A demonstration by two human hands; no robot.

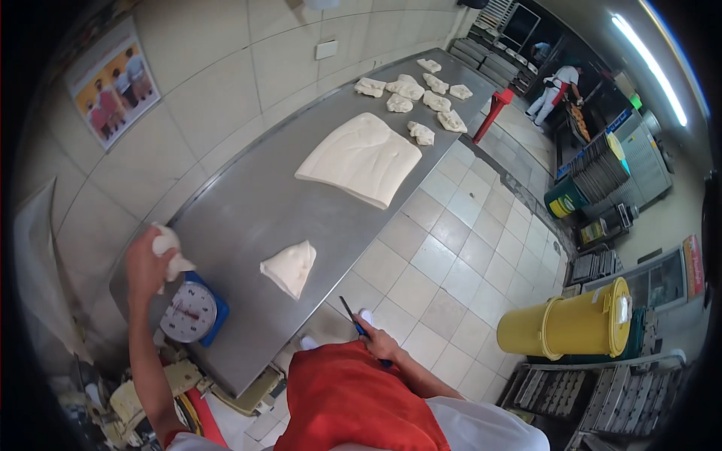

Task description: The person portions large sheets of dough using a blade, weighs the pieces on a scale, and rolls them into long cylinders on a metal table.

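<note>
Dough lump [167, 244] — gripped in my left hand [144, 267], fingers curled shut around it, held up just above the dial scale [192, 311] with the blue base at the near left end of the steel table [248, 218]; raised there, I judge, because the scale is where a piece gets checked.

Knife [350, 316] — in my right hand [377, 346], fingers closed round the blue handle, blade pointing away from me, kept low by the table's edge in front of my red apron [346, 398], out of the dough's way.

Cut wedge of dough [289, 266] — lying flat on the table, near the scale, within reach of both hands.

Large dough slab [361, 158] — flat, mid-table, well apart from the wedge.

Small dough pieces [421, 94] — a loose cluster at the far end, set apart from one another so they seem not to stick.

Yellow bin [571, 325] — on the tiled floor to my right.

Another person [555, 90] — far off, at the racks.
</note>
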